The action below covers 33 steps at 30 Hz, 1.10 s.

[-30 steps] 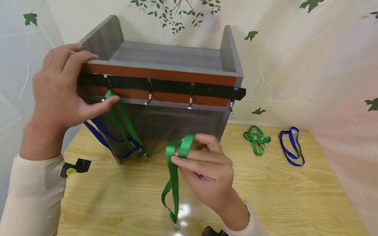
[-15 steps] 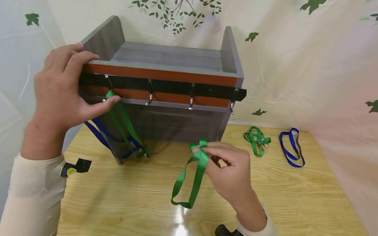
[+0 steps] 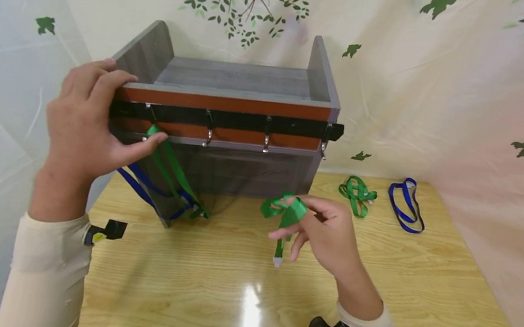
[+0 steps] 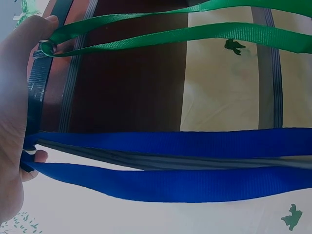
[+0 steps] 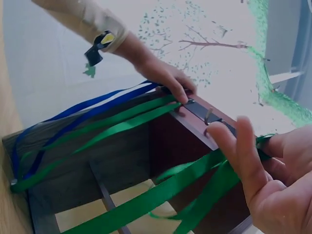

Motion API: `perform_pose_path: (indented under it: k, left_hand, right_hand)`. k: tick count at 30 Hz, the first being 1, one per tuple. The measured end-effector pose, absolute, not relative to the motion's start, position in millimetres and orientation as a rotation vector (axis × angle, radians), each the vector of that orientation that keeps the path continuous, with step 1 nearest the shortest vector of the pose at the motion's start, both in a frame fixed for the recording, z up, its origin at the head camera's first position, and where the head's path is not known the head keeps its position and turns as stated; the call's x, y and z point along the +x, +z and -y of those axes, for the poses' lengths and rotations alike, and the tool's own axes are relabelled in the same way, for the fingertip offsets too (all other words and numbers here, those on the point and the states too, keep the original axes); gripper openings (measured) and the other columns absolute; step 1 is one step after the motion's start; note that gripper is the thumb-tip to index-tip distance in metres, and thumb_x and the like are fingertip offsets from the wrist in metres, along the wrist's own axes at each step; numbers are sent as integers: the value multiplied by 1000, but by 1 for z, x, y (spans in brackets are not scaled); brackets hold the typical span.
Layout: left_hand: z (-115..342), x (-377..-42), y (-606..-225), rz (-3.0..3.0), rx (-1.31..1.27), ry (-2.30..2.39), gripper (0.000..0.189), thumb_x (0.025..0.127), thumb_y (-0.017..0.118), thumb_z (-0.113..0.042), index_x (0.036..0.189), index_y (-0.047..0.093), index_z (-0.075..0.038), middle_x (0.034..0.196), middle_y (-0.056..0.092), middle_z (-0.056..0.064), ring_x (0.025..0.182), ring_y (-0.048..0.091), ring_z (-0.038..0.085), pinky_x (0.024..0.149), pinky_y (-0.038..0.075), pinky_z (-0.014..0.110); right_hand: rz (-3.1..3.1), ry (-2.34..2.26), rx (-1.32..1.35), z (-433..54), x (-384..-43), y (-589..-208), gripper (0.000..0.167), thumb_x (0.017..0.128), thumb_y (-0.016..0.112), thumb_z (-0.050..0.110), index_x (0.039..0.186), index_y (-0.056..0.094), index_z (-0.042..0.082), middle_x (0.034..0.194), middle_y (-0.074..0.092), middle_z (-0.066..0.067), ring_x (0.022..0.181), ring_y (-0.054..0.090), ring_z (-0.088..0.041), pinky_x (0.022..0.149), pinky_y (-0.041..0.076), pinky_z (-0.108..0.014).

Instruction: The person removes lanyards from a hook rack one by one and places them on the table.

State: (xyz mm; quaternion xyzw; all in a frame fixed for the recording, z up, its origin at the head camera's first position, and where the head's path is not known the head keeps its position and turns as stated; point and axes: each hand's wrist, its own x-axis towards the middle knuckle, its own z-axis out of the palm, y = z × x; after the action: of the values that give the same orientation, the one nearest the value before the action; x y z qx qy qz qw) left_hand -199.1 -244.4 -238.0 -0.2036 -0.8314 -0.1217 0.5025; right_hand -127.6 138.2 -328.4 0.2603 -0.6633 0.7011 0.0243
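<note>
Head view — right fingers pinch a glossy, looped green ribbon.

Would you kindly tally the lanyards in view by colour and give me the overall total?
Green: 3 (the held green lanyard in the right hand, the hanging green lanyard, the loose green lanyard on the table)
Blue: 2 (the hanging blue lanyard, the loose blue lanyard on the table)
Total: 5
</note>
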Motion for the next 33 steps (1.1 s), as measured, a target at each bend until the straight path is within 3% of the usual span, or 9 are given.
perform_pose_path:
  k: [6, 12, 17, 20, 23, 25, 28, 30, 33]
  left_hand:
    - [244, -198, -238, 2007, -489, -299, 103, 79, 50, -92, 130, 66, -4, 140, 64, 24, 126, 62, 49, 66, 47, 68]
    - [245, -197, -238, 2012, -489, -288, 103, 79, 50, -92, 131, 66, -4, 141, 64, 24, 126, 62, 48, 65, 47, 67]
    - [246, -198, -239, 2010, -497, -291, 103, 80, 50, -92, 131, 65, -4, 141, 64, 23, 126, 62, 48, 64, 46, 66]
    - [245, -199, -239, 2009, -503, -288, 103, 80, 49, -92, 131, 65, -4, 141, 64, 23, 126, 62, 48, 63, 46, 65]
    - [245, -199, -238, 2010, -507, -281, 103, 80, 49, -92, 132, 65, -4, 141, 64, 24, 126, 62, 48, 61, 45, 64]
    - [245, -199, -238, 2010, -505, -282, 103, 80, 49, -92, 131, 65, -4, 141, 64, 24, 126, 62, 49, 61, 44, 64]
    - [245, -198, -238, 2009, -500, -282, 103, 80, 49, -92, 131, 65, -4, 141, 64, 24, 126, 62, 48, 60, 44, 64]
    - [244, -198, -238, 2008, -498, -286, 103, 80, 48, -92, 131, 65, -4, 141, 64, 24, 126, 62, 48, 62, 45, 65]
    - [244, -198, -237, 2009, -497, -291, 103, 80, 49, -92, 130, 66, -4, 140, 64, 24, 126, 62, 48, 64, 46, 66]
  right_hand:
    - [1923, 2204, 966, -147, -134, -329, 30, 110, 47, 1, 114, 77, 3, 105, 84, 0, 90, 83, -17, 68, 66, -38]
    - [1927, 2123, 922, -159, -134, -325, 40, 108, 47, 1, 98, 80, 21, 99, 82, 9, 96, 81, -12, 96, 61, -28]
    - [1746, 2201, 1109, -172, -138, -323, 45, 113, 34, 4, 90, 73, 13, 102, 79, 6, 109, 79, -24, 104, 59, -38]
    - [1694, 2204, 1105, -181, -140, -322, 49, 114, 28, 9, 79, 62, 4, 96, 76, 6, 100, 78, -20, 99, 58, -31]
    - [1732, 2167, 997, -190, -141, -321, 52, 114, 26, 14, 67, 45, 2, 79, 64, 5, 77, 64, -11, 79, 50, -23]
    - [1750, 2189, 961, -196, -143, -319, 54, 115, 23, 18, 64, 34, 4, 67, 49, 2, 67, 56, -16, 73, 52, -26]
    - [1741, 2238, 945, -204, -146, -318, 55, 116, 20, 20, 62, 24, 7, 62, 27, -4, 56, 41, -19, 63, 55, -29]
    - [1751, 2241, 915, -209, -147, -317, 55, 116, 19, 22, 62, 20, 9, 61, 20, -5, 53, 35, -20, 61, 54, -30]
    - [1762, 2194, 841, -217, -151, -317, 55, 115, 22, 21, 61, 17, 9, 60, 17, -4, 53, 23, -17, 56, 36, -28]
